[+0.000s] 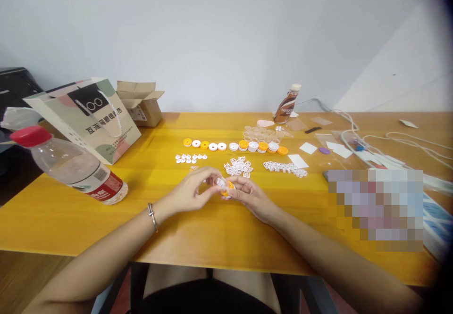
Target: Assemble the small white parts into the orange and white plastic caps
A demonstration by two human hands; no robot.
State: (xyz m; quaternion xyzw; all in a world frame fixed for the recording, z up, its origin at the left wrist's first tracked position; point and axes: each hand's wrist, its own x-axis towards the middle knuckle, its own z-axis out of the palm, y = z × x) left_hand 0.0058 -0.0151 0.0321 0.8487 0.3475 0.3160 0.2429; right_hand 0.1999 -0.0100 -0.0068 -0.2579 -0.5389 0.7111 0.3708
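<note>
L hand [194, 189] & R hand [253, 198] both pinch the small orange-and-wht pc [228, 190] btwn narrowed fingers, L at its wht end, R on its orange side, w/ wht lattice pcs [239, 167] just beyond; long axis unclear.

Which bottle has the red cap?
The big clear bottle on the left, in front of the paper bag. The brown bottle, smaller and near the wall, has a white cap.
</note>
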